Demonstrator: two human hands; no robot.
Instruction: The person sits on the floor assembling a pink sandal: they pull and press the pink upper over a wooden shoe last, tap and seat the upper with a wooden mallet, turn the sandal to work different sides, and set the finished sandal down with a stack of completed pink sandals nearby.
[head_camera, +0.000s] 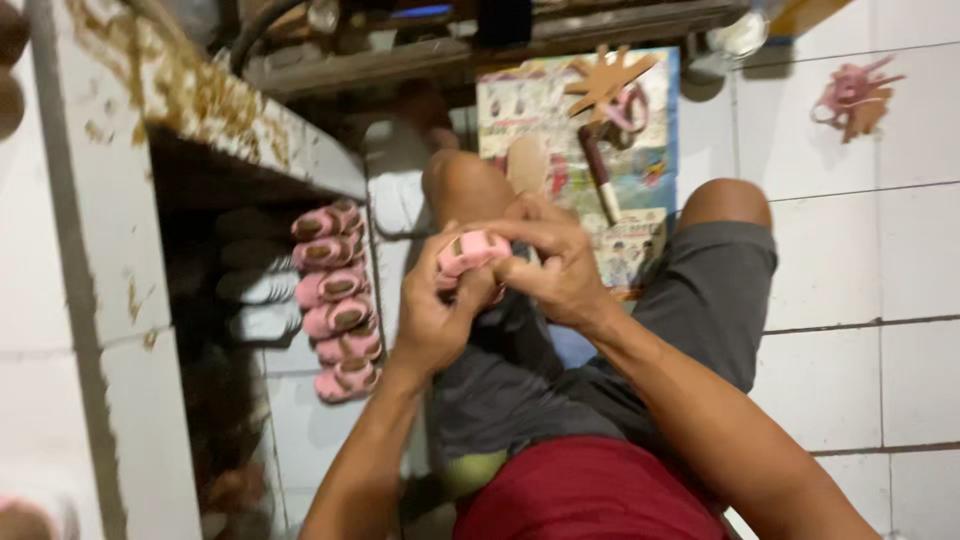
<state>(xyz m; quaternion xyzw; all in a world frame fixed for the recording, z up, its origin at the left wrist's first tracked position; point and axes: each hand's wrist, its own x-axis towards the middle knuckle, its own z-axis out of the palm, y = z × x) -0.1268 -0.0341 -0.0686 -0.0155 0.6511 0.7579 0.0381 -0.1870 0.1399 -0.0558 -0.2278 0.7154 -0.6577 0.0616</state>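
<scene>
Both my hands meet over my lap around a small pink shoe (470, 252). My left hand (435, 315) cups it from below, thumb against its side. My right hand (555, 265) closes over its top and right side, fingers curled on the pink upper. The shoe's brown inside shows at its left end. I sit on the floor in grey shorts (690, 300) and a red shirt.
A row of several finished pink shoes (335, 300) lies on the white floor tiles (860, 380) to my left, beside a stained white ledge (150, 90). Ahead lies printed paper (640, 170) with a brush (600, 175), brown cutouts (605, 80) and pink scraps (855, 95).
</scene>
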